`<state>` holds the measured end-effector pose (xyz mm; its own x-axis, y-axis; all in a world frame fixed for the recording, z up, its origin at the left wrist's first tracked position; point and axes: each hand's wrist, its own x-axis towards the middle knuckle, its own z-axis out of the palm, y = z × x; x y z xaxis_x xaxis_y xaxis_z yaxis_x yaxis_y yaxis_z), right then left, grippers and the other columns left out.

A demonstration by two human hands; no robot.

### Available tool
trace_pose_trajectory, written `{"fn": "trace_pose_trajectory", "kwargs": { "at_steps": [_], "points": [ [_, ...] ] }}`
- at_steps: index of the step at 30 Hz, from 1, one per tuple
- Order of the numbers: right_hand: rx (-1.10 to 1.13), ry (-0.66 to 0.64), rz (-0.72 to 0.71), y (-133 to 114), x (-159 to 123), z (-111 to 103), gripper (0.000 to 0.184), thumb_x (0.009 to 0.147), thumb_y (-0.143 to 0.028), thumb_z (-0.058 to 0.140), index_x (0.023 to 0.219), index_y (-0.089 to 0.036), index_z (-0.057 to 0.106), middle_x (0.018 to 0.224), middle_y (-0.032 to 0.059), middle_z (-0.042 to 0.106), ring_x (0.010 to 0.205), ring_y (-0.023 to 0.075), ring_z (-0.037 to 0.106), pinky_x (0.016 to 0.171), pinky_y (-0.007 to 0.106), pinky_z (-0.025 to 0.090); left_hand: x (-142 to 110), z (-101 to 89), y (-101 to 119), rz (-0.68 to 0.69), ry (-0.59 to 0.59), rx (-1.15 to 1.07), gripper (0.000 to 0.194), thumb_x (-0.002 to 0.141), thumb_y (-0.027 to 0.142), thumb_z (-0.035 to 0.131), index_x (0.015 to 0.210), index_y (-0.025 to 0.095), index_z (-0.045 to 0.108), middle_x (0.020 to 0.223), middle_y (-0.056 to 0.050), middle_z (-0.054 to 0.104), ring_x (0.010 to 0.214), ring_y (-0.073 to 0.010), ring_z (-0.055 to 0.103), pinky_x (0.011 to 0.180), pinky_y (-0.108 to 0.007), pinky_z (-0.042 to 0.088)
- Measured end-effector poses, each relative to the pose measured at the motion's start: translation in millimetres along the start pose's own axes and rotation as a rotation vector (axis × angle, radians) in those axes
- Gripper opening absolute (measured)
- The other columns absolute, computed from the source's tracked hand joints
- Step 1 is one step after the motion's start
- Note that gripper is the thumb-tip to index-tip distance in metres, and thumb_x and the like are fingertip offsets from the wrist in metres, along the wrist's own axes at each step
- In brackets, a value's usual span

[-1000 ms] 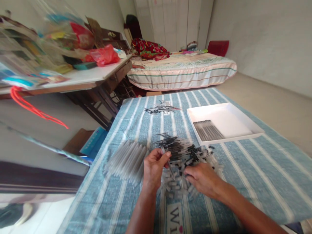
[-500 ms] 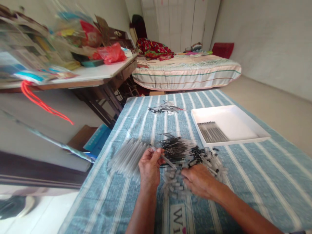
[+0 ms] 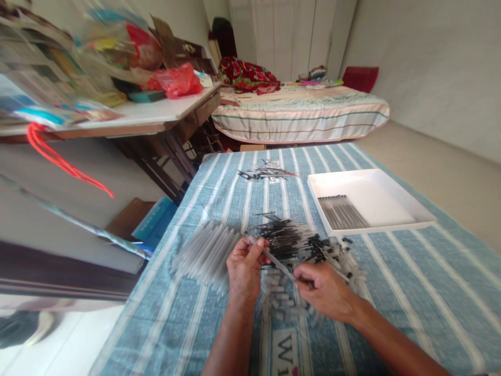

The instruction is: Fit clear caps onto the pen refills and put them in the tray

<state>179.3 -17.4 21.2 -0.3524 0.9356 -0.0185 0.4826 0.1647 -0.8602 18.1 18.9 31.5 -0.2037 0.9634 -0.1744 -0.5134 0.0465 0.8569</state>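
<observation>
My left hand (image 3: 243,272) is closed around a clear, slim pen (image 3: 278,265), which slants down to the right. My right hand (image 3: 331,293) is pinched at the pen's lower end, with a small, partly dark pen part mostly hidden in its fingers. Left of my left hand lies a row of frosted pen barrels (image 3: 207,253). Just beyond the hands is a heap of dark-tipped refills (image 3: 282,237). Small black and clear caps (image 3: 338,256) are piled behind my right hand, and short translucent pieces (image 3: 285,302) lie between my wrists.
A shallow white box (image 3: 391,193) at the right holds a row of finished-looking pens (image 3: 343,211). Farther back on the striped cloth (image 3: 219,196) lie loose thin parts (image 3: 266,172). A cluttered side table (image 3: 188,104) stands at the left, and a bed (image 3: 305,112) beyond.
My right hand has come from the small pieces to the pen's lower end. My left hand keeps hold of the pen, now tilted more sideways. The view has shifted slightly.
</observation>
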Motion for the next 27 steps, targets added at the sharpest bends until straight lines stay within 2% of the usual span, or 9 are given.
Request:
{"fn": "trace_pose_trajectory", "kwargs": {
  "at_steps": [7, 11, 15, 19, 27],
  "points": [
    [0.01, 0.079, -0.011, -2.2, 0.8, 2.6, 0.01, 0.073, -0.017, 0.046, 0.064, -0.018, 0.049, 0.049, -0.0075, 0.037, 0.045, 0.0068, 0.031, 0.043, 0.018, 0.025, -1.0, 0.6, -3.5, -0.051, -0.036, 0.038, 0.017, 0.064, 0.023, 0.072, 0.07, 0.014, 0.059, 0.064, 0.001, 0.064, 0.052, -0.009, 0.055, 0.044, -0.019, 0.044],
    [-0.026, 0.161, -0.036, -1.8, -2.1, 5.9, 0.013, 0.078, -0.021, 0.045, 0.066, -0.019, 0.05, 0.049, -0.0068, 0.04, 0.044, 0.0074, 0.036, 0.044, 0.018, 0.028, -1.0, -0.4, -3.7, -0.083, -0.021, 0.077, 0.019, 0.064, 0.028, 0.072, 0.066, 0.014, 0.059, 0.057, 0.002, 0.062, 0.042, -0.0059, 0.049, 0.04, -0.017, 0.038],
    [-0.139, 0.228, -0.14, -0.8, -5.0, 9.2, 0.016, 0.083, -0.022, 0.044, 0.072, -0.018, 0.055, 0.049, -0.0051, 0.045, 0.044, 0.0083, 0.043, 0.047, 0.02, 0.031, -0.3, -1.7, -2.7, -0.084, -0.011, 0.102, 0.019, 0.063, 0.029, 0.071, 0.066, 0.013, 0.06, 0.058, 0.0, 0.063, 0.041, -0.0063, 0.049, 0.037, -0.017, 0.038],
    [-0.258, 0.26, -0.271, 3.2, -5.5, 12.3, 0.018, 0.086, -0.02, 0.04, 0.081, -0.018, 0.057, 0.062, 0.0013, 0.059, 0.056, 0.0119, 0.056, 0.055, 0.021, 0.036, 0.2, -1.2, -1.6, -0.073, -0.011, 0.121, 0.019, 0.063, 0.029, 0.071, 0.064, 0.013, 0.061, 0.057, 0.0, 0.063, 0.04, -0.007, 0.05, 0.038, -0.019, 0.042],
    [-0.315, 0.302, -0.318, 2.0, -4.4, 18.2, 0.02, 0.088, -0.018, 0.036, 0.082, -0.017, 0.055, 0.061, 0.0018, 0.06, 0.053, 0.012, 0.055, 0.053, 0.023, 0.034, -1.8, 0.9, -2.9, -0.079, -0.003, 0.112, 0.017, 0.065, 0.027, 0.07, 0.064, 0.013, 0.06, 0.056, 0.001, 0.063, 0.038, -0.0073, 0.051, 0.038, -0.02, 0.043]
  ]
}}
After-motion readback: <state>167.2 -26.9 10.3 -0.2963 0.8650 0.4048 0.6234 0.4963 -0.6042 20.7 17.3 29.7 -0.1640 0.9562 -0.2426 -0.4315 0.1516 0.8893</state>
